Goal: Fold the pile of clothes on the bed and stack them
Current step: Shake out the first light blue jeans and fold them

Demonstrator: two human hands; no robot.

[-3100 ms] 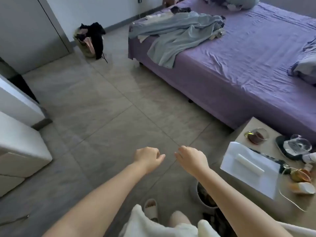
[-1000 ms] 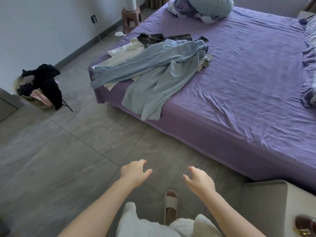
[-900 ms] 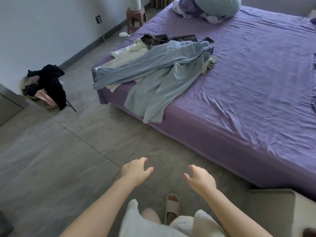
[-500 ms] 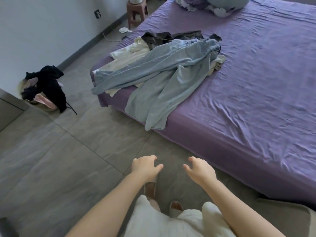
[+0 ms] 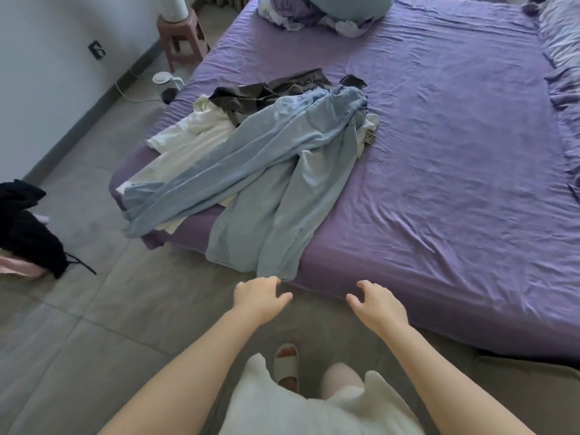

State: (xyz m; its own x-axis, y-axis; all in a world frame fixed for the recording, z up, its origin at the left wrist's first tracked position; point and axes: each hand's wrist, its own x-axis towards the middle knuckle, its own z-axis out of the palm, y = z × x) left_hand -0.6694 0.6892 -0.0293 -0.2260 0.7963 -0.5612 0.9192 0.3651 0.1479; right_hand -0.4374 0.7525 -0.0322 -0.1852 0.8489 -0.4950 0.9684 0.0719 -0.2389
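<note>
A loose pile of clothes lies on the near left corner of the purple bed. On top are light blue jeans, their legs hanging over the bed's edge. Under them lie a cream white garment and a dark grey one. My left hand hovers just below the hem of a jeans leg, fingers relaxed and holding nothing. To its right, my right hand is spread open in front of the bed's side, also empty.
A bundle of bedding sits at the bed's far end and pillows lie at the right. A pink stool and a white kettle stand by the wall. Dark clothes lie heaped on the tiled floor at left.
I have walked up to the bed, so the pile is now close in front. Both hands have come forward to the bed's edge and opened out from loose fists.
</note>
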